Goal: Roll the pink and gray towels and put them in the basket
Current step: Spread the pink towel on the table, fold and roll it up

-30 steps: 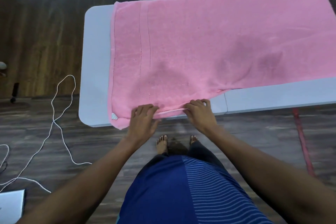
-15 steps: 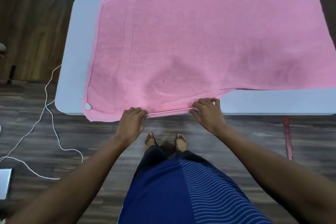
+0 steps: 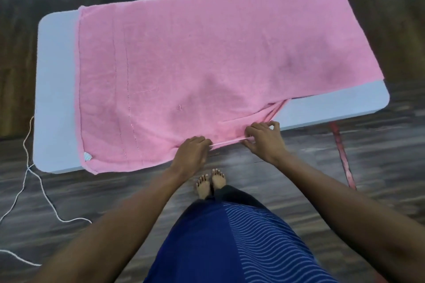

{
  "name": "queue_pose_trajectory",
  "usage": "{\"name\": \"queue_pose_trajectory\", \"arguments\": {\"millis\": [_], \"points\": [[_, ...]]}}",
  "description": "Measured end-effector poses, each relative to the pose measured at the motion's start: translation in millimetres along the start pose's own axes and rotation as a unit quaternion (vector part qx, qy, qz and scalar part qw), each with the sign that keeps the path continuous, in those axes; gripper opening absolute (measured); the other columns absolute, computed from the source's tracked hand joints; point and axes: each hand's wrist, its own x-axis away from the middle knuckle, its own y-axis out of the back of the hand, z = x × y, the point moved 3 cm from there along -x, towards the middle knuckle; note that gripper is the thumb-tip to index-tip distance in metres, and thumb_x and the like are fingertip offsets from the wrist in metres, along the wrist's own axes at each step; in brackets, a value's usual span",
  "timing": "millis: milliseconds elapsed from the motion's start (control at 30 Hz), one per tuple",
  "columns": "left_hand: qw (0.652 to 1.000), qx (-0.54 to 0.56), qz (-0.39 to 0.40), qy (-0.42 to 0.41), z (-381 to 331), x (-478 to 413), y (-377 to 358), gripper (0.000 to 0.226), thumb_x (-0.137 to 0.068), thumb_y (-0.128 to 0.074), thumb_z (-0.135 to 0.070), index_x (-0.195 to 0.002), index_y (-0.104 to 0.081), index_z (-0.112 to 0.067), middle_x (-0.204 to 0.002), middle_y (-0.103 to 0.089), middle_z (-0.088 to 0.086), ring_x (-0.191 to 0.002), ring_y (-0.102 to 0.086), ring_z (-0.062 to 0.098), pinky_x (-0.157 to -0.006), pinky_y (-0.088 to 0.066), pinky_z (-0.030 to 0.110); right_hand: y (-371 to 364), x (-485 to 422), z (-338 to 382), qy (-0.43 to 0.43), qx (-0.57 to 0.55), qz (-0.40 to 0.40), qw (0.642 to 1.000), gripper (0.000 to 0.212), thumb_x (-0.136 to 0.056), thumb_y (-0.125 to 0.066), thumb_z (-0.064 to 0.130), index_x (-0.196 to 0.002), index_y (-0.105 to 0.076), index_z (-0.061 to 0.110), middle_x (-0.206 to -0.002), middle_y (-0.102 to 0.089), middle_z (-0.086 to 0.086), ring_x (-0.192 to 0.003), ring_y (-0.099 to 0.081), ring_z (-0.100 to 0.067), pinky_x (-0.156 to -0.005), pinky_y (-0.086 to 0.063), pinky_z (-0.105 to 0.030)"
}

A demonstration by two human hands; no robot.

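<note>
A pink towel spread on the table
At the table's near edge, left hand and right hand each pinch its hem in a closed grip.

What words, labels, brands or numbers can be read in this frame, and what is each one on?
None can be read.
The small white tag at the near left corner of the pink towel is too small and blurred to show any print.
The table and the person's blue clothing show no writing.
</note>
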Motion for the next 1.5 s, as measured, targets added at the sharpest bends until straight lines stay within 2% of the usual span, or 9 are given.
{"name": "queue_pose_trajectory", "arguments": {"millis": [233,367,500,667,867,1033,1300,1400,1500], "points": [[1.000,-0.022,0.018,-0.008,-55,-29,-25,0.035,-0.089,-0.061,-0.030,-0.122,-0.057,-0.019,-0.114,-0.063,0.004,-0.102,-0.055,0.025,-0.087,-0.043,0.042,3,16,-13,-0.030,-0.055,-0.045,0.997,0.013,-0.084,-0.069,0.030,-0.087,-0.064,0.018,-0.088,-0.066,0.001,-0.088,-0.064,-0.024,-0.087,-0.025,-0.038],[1.000,0.026,0.007,-0.004,-85,-54,-35,0.014,-0.094,-0.053,-0.016,-0.101,-0.065,-0.011,-0.093,-0.066,0.006,-0.084,-0.061,0.029,-0.072,-0.043,0.038,7,17,-30,-0.001,-0.052,-0.036,0.998,0.019,-0.086,-0.067,0.037,-0.093,-0.065,0.020,-0.095,-0.066,0.002,-0.095,-0.062,-0.023,-0.089,-0.026,-0.039],[0.999,0.031,-0.019,-0.006,-81,-51,-32,0.017,-0.095,-0.050,-0.016,-0.095,-0.064,-0.006,-0.088,-0.064,0.009,-0.079,-0.058,0.028,-0.068,-0.048,0.040,6,13,-77,0.004,-0.024,0.026,0.999,0.028,-0.088,-0.062,0.038,-0.111,-0.062,0.021,-0.114,-0.064,0.000,-0.114,-0.055,-0.022,-0.101,-0.024,-0.044],[0.998,-0.019,-0.051,0.044,-82,-39,-42,0.014,-0.092,-0.051,-0.016,-0.095,-0.063,-0.009,-0.086,-0.062,0.007,-0.078,-0.057,0.029,-0.066,-0.043,0.036,28,5,-151,0.022,-0.011,-0.011,1.000,0.020,-0.091,-0.057,0.034,-0.103,-0.065,0.021,-0.103,-0.064,-0.001,-0.107,-0.059,-0.024,-0.100,-0.025,-0.043],[0.996,-0.009,-0.043,0.078,-163,-85,-92,0.043,-0.091,-0.055,-0.039,-0.127,-0.059,-0.015,-0.117,-0.064,0.005,-0.102,-0.055,0.023,-0.087,-0.044,0.039,40,12,-176,0.109,-0.064,-0.002,0.992,0.020,-0.089,-0.056,0.034,-0.096,-0.069,0.020,-0.094,-0.069,0.001,-0.095,-0.064,-0.024,-0.094,-0.026,-0.037],[0.990,0.024,-0.106,0.085,-213,-124,-103,0.009,-0.090,-0.061,-0.013,-0.092,-0.068,-0.008,-0.083,-0.064,0.008,-0.076,-0.058,0.028,-0.066,-0.039,0.034,57,15,-203,0.150,-0.047,0.018,0.987,0.018,-0.093,-0.056,0.031,-0.098,-0.070,0.021,-0.097,-0.069,0.001,-0.099,-0.062,-0.024,-0.097,-0.027,-0.038],[0.986,0.076,-0.053,0.137,-192,-116,-94,0.029,-0.097,-0.050,-0.026,-0.078,-0.062,-0.007,-0.071,-0.057,0.006,-0.068,-0.052,0.023,-0.064,-0.044,0.043,78,7,-280,0.091,-0.026,0.034,0.995,0.025,-0.096,-0.052,0.040,-0.098,-0.071,0.024,-0.101,-0.069,0.002,-0.104,-0.060,-0.019,-0.100,-0.022,-0.040],[0.987,0.049,-0.045,0.143,-201,-131,-102,0.020,-0.095,-0.052,-0.026,-0.098,-0.066,-0.012,-0.092,-0.063,0.005,-0.086,-0.054,0.026,-0.077,-0.044,0.042,79,15,-289,0.077,-0.046,0.023,0.996,0.024,-0.097,-0.053,0.036,-0.092,-0.071,0.021,-0.093,-0.069,0.000,-0.097,-0.062,-0.022,-0.099,-0.024,-0.039],[0.995,0.029,0.000,0.097,-232,-161,-121,0.040,-0.091,-0.058,-0.038,-0.126,-0.059,-0.018,-0.119,-0.062,0.004,-0.105,-0.053,0.024,-0.089,-0.039,0.042,79,24,-287,0.076,-0.070,0.001,0.995,0.021,-0.096,-0.057,0.032,-0.088,-0.070,0.018,-0.089,-0.068,-0.001,-0.093,-0.062,-0.025,-0.098,-0.027,-0.040]]}}
